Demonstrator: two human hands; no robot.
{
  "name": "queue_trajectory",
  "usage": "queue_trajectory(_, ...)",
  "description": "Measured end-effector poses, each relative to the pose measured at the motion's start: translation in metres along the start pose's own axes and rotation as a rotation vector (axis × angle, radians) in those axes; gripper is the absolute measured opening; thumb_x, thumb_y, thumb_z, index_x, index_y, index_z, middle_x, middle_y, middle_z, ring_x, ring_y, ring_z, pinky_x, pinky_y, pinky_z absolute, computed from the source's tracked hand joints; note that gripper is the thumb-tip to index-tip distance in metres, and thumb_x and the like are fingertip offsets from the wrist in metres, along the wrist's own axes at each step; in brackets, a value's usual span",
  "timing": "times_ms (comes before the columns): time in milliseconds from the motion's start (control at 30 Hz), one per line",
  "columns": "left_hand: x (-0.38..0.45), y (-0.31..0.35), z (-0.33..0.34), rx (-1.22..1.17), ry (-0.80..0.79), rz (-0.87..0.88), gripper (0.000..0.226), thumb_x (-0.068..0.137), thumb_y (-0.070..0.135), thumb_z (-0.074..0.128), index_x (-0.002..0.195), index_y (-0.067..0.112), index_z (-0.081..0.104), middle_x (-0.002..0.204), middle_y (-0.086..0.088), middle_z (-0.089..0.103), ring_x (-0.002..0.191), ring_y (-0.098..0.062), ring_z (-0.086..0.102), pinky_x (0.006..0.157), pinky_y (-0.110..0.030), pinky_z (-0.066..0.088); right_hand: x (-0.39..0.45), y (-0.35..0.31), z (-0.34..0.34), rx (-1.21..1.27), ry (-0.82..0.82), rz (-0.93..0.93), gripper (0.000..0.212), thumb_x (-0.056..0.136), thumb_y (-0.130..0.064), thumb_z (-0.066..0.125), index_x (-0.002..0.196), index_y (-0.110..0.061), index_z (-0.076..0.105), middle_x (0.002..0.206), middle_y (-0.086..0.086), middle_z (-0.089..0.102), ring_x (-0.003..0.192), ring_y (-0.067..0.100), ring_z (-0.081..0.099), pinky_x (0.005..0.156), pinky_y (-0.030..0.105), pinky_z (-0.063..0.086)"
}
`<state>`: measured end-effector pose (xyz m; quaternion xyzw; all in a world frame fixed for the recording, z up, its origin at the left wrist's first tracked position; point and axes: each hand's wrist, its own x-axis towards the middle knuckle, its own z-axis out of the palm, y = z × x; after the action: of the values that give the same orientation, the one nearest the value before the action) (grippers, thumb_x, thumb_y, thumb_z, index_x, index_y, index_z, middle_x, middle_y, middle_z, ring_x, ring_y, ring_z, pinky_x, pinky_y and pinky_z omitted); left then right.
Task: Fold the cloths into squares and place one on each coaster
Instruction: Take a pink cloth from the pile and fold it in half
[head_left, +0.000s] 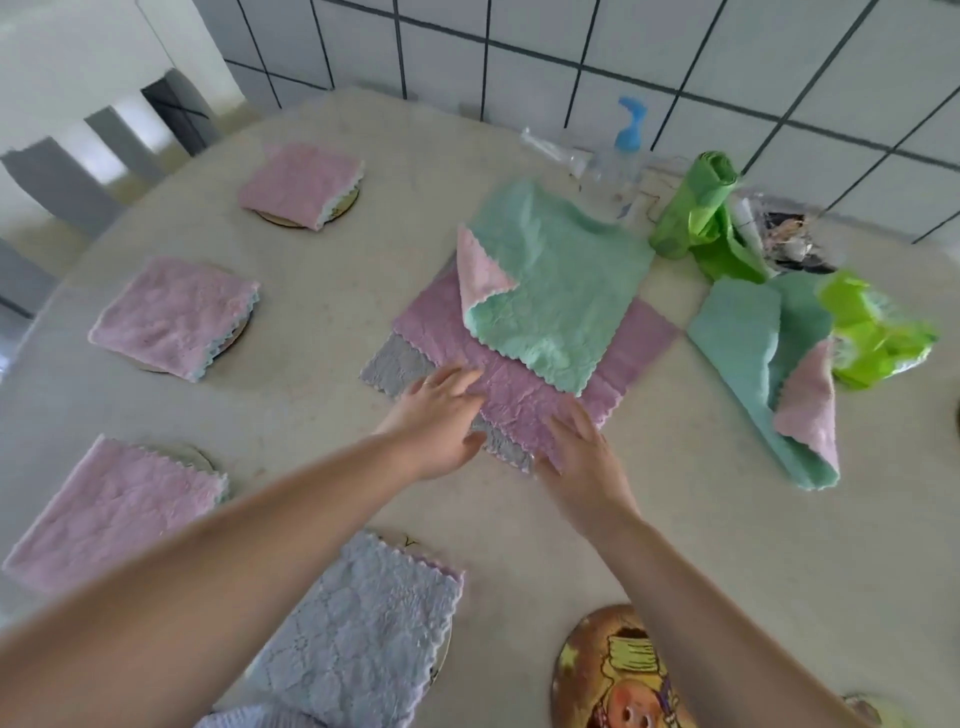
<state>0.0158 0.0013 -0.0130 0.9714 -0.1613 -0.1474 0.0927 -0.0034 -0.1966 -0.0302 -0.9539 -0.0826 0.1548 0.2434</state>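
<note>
Cloth, purple-and-grey scalloped microfibre (519, 395), flat mid-table under a green cloth (561, 291) | left hand (441, 415) and right hand (582, 457) press near edge, fingers straight, gripping nothing | likely light, limp, non-slip: pinch 2 near corners.

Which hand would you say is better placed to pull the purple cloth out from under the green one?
Probably the right hand: it rests at the near corner of the purple cloth, clear of the green cloth. The left hand lies partly on the grey cloth.
</note>
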Motion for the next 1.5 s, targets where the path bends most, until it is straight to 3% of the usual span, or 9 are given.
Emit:
queue_trajectory(267, 0.053, 0.004, 0.006, 0.159, -0.024, 0.140, 0.040, 0.092, 0.042, 0.046, 0.116, 0.012, 0.051, 0.157, -0.011, 0.001, 0.144, -0.025, -0.008, 0.116, -0.044, 0.005, 0.046, 0.013, -0.009, -0.057, -0.033, 0.006, 0.053, 0.085, -0.032, 0.056, 0.134, -0.017, 0.045, 0.157, 0.000, 0.010, 0.136, 0.027, 0.029, 0.103, 0.034, 0.035)
queue_trajectory(400, 0.073, -0.009, 0.005, 0.254, -0.063, 0.143, 0.050, 0.093, 0.046, 0.043, 0.127, 0.009, 0.046, 0.157, -0.011, 0.000, 0.144, -0.027, -0.009, 0.116, -0.049, 0.001, 0.056, 0.015, -0.012, 0.019, 0.053, 0.022, 0.050, 0.084, -0.031, 0.057, 0.132, -0.019, 0.046, 0.151, -0.008, 0.023, 0.128, 0.021, 0.041, 0.090, 0.035, 0.047)
queue_trajectory(600, 0.085, -0.024, -0.008, 0.445, -0.109, 0.039, 0.040, 0.098, 0.040, 0.031, 0.126, 0.016, 0.047, 0.157, -0.008, 0.001, 0.144, -0.027, -0.009, 0.108, -0.059, -0.012, 0.046, 0.019, -0.019, 0.149, 0.163, 0.036, 0.049, 0.090, -0.022, 0.051, 0.137, -0.013, 0.043, 0.149, -0.005, 0.032, 0.129, 0.014, 0.041, 0.101, 0.032, 0.041)
queue_trajectory(800, 0.061, -0.035, -0.023, 0.481, -0.006, -0.049, 0.054, 0.098, 0.031, 0.028, 0.145, 0.009, 0.016, 0.157, -0.006, 0.001, 0.144, -0.027, -0.009, 0.110, -0.059, -0.004, 0.016, 0.013, -0.045, 0.126, 0.317, -0.015, 0.046, 0.087, -0.017, 0.056, 0.132, -0.010, 0.049, 0.144, -0.002, 0.039, 0.127, 0.014, 0.043, 0.098, 0.025, 0.038)
queue_trajectory(967, 0.027, -0.030, -0.028, 0.328, 0.177, 0.051, 0.049, 0.093, 0.027, 0.044, 0.137, 0.008, 0.037, 0.148, -0.007, 0.025, 0.142, -0.026, 0.016, 0.110, -0.060, 0.003, -0.032, 0.008, -0.056, 0.080, 0.371, -0.003, 0.043, 0.089, -0.014, 0.056, 0.132, -0.010, 0.051, 0.144, -0.004, 0.039, 0.124, 0.006, 0.040, 0.094, 0.016, 0.028)
queue_trajectory(1100, 0.001, -0.029, -0.034, 0.171, 0.508, 0.198, 0.038, 0.075, 0.010, 0.068, 0.113, 0.010, 0.062, 0.121, -0.004, 0.052, 0.089, -0.026, 0.065, 0.103, -0.066, 0.023, -0.066, 0.007, -0.063, 0.107, 0.524, 0.001, 0.040, 0.087, -0.008, 0.061, 0.126, -0.007, 0.055, 0.133, -0.002, 0.047, 0.117, -0.003, 0.039, 0.095, 0.007, 0.025)
queue_trajectory(1300, -0.031, -0.006, -0.051, -0.044, 0.676, 0.205, 0.023, 0.086, 0.015, 0.044, 0.096, 0.017, 0.064, 0.100, 0.001, 0.065, 0.080, -0.025, 0.063, 0.103, -0.052, 0.033, -0.104, 0.024, -0.083, 0.189, 0.696, -0.051, 0.027, 0.085, -0.004, 0.063, 0.110, -0.013, 0.065, 0.110, -0.003, 0.059, 0.101, -0.013, 0.048, 0.089, 0.000, 0.031)
queue_trajectory(1400, -0.045, 0.015, -0.057, -0.241, 0.695, 0.163, 0.006, 0.085, 0.010, 0.058, 0.090, 0.012, 0.055, 0.086, -0.004, 0.066, 0.076, -0.029, 0.061, 0.073, -0.034, 0.043, -0.118, 0.038, -0.100, 0.236, 0.761, -0.069, 0.017, 0.084, -0.001, 0.063, 0.095, -0.013, 0.065, 0.100, -0.004, 0.062, 0.094, -0.010, 0.054, 0.082, 0.002, 0.037)
queue_trajectory(1500, -0.052, 0.040, -0.060, -0.414, 0.718, 0.058, 0.025, 0.084, 0.020, 0.067, 0.102, 0.017, 0.051, 0.092, 0.004, 0.068, 0.079, -0.016, 0.062, 0.062, -0.031, 0.046, -0.129, 0.056, -0.122, 0.327, 0.786, -0.048, 0.021, 0.083, 0.000, 0.063, 0.093, -0.017, 0.060, 0.094, -0.006, 0.064, 0.087, -0.012, 0.056, 0.075, 0.002, 0.039)
